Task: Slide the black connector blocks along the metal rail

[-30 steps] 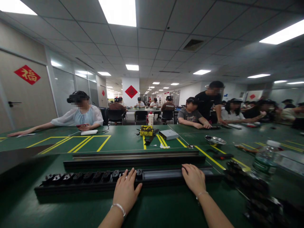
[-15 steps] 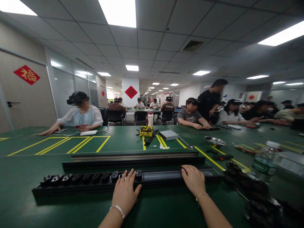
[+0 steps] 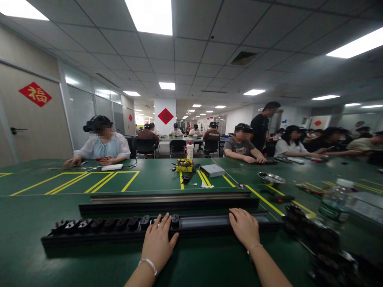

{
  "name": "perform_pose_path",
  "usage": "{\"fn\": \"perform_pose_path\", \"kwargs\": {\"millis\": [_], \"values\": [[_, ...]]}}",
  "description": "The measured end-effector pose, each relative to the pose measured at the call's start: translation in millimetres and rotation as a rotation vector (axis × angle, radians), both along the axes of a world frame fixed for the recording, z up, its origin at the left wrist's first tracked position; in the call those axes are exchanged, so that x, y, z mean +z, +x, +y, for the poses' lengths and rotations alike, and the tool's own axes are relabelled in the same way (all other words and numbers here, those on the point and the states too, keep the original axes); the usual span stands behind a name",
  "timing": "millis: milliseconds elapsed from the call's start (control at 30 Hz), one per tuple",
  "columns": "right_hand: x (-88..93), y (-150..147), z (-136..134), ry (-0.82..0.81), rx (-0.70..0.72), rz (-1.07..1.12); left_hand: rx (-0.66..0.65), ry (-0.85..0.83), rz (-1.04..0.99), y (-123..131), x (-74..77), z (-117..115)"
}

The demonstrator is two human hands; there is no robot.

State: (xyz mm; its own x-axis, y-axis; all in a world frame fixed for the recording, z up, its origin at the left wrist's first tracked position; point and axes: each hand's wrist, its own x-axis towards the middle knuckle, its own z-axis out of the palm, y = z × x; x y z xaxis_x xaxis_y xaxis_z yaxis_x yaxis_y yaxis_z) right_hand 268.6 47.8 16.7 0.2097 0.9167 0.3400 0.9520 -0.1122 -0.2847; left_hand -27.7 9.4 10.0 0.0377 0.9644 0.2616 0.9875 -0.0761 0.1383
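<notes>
A long black rail (image 3: 113, 238) lies crosswise before me. Black socket modules (image 3: 121, 223) sit in a row along its left part, and a bare grey channel (image 3: 206, 221) shows on the right. My left hand (image 3: 158, 239) lies flat across the rail with fingers extended, over the row's right end. One module (image 3: 175, 221) shows just right of its fingertips. Farther right, my right hand (image 3: 245, 229) rests on the rail with its fingers laid over the channel, slightly bent. I see nothing held in either hand; what is under the palms is hidden.
Behind the rail lies another black rail (image 3: 167, 206). At right are a dark pile of modules (image 3: 326, 247), a water bottle (image 3: 335, 205) and a metal bowl (image 3: 271, 178). A grey box (image 3: 212, 170) and yellow item with cables (image 3: 184, 165) stand farther back. People sit opposite.
My hands and the rail stay put. Across the table at left, a person's hand has drawn inward. The standing person at the back right has straightened up.
</notes>
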Motion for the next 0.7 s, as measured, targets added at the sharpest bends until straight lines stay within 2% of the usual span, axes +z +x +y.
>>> {"fn": "perform_pose_path", "kwargs": {"millis": [400,700], "values": [[-2.3,2.5,2.9,-0.025,-0.003,0.012,-0.004,-0.026,-0.008,1.7,5.5,-2.2],[1.5,-0.6,-0.8,-0.015,-0.006,0.001,-0.001,-0.020,-0.012,0.5,2.1,-1.0]]}}
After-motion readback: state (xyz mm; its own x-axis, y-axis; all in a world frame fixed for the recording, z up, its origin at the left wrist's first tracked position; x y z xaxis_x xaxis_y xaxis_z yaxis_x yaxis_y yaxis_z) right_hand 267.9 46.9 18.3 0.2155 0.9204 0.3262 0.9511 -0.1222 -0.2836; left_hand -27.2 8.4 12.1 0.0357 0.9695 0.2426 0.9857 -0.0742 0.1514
